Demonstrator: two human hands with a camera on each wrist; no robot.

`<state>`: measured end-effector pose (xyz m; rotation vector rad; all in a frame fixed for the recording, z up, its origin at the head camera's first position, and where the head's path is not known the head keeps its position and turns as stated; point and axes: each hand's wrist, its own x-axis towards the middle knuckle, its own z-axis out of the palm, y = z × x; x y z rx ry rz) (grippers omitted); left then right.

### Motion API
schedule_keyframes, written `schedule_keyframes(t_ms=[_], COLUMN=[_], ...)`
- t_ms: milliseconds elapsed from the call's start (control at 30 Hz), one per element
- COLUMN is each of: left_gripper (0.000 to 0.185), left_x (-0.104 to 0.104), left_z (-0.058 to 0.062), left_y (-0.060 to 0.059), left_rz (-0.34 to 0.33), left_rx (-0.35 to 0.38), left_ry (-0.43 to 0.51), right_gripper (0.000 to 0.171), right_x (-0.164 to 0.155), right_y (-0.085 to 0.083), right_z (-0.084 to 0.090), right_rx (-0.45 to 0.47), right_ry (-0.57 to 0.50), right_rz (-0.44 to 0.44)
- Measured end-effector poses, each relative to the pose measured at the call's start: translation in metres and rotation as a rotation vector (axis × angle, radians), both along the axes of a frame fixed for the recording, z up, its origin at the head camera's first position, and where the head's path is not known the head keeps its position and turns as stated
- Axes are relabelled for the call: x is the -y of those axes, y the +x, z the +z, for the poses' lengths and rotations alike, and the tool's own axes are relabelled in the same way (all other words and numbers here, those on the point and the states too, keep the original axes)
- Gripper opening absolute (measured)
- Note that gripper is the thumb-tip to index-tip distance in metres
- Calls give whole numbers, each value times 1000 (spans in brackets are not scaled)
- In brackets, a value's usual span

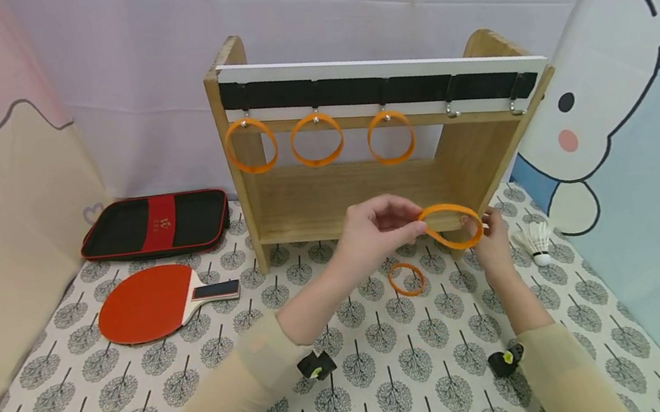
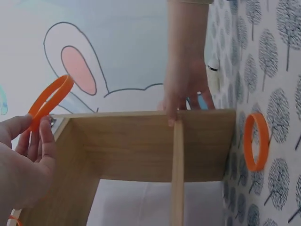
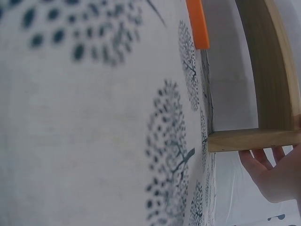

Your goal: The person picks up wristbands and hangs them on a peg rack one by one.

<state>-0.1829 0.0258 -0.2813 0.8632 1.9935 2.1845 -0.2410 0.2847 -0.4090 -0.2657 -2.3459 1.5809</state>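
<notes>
My left hand (image 1: 378, 231) pinches an orange wristband (image 1: 447, 206) between thumb and fingers, in front of the wooden rack (image 1: 341, 197). In the left wrist view this wristband (image 2: 59, 96) bends near the fingertips. My right hand (image 1: 493, 250) grips the rack's right side panel, its fingers along the outer face and its thumb at the front edge. Three orange wristbands, at left (image 1: 255, 170), centre (image 1: 320, 163) and right (image 1: 393, 160), hang from hooks on the rack's top bar. Further right on that bar are two more metal hooks (image 1: 452, 111). Another orange wristband (image 1: 408, 293) lies on the tablecloth.
A red table tennis bat (image 1: 148, 305) lies at left, with a black and red case (image 1: 192, 218) behind it. Right of the rack is a white shuttlecock (image 1: 538, 243). The tree-patterned tablecloth (image 1: 390, 366) covers the table, and printed curtains (image 1: 655, 223) stand around it.
</notes>
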Motion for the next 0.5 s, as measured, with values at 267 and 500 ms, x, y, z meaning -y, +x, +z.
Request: schedule_keyframes(t_ms=[267,500], left_gripper=[27,25], left_x=[-13,-35], left_z=[11,11], left_y=[2,-10], left_rz=[85,108], left_rx=[-64,-48], left_ry=[269,522], right_gripper=[51,53], right_x=[-6,-17], right_y=[-5,-19], right_z=[-8,-24], right_rx=[-29,-36], right_ry=[-2,4], right_rz=[9,13])
